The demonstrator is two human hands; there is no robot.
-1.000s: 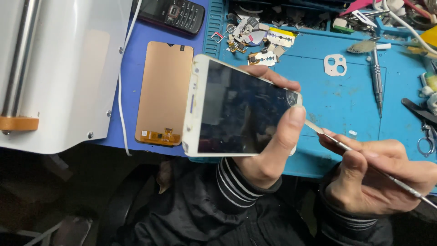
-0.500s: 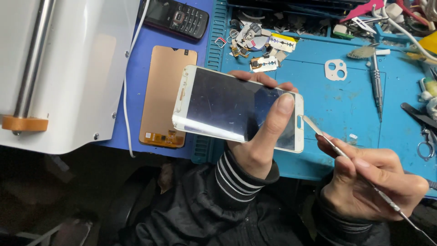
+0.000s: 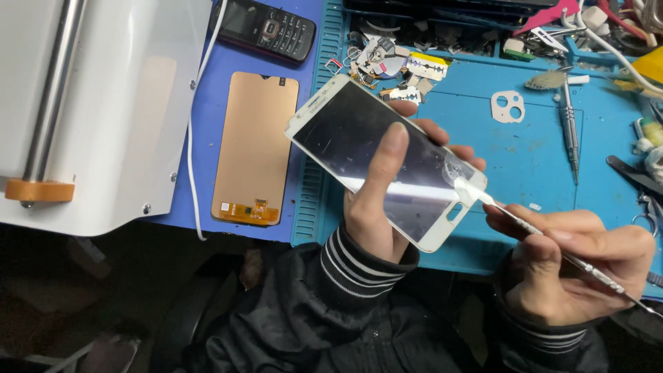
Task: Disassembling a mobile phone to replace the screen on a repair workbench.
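Hands over a blue mat (image 3: 525, 159). Left hand (image 3: 376, 207) cradles a white phone (image 3: 387, 162) from below, thumb laid across the dark glass, fingertips curled over the far edge; the phone is lifted off the mat and tilted, its lower end toward the right hand. Right hand (image 3: 577, 266) is closed in a pen grip on a thin metal pick (image 3: 552, 242), whose tip meets the phone's lower right corner, where the glass looks cracked or smeared.

Handling, as judged: the phone is light and stiff, but its glass is smooth, slippery and brittle, and likely weakest at the damaged corner. Best held by the long edges and the back, as here, with the thumb steadying the face away from the crack.

Appearance: slim rectangle, white bezel, black reflective screen with a bright glare band, oblong button opening at the lower end.

Beyond the left hand lies a copper-backed display panel (image 3: 254, 148) on a purple pad, with a black keypad phone (image 3: 266, 29) farther off and a white machine (image 3: 97, 103) at far left. Beyond the right hand: a screwdriver (image 3: 569, 128), a white camera bezel (image 3: 508, 106) and scattered small parts.
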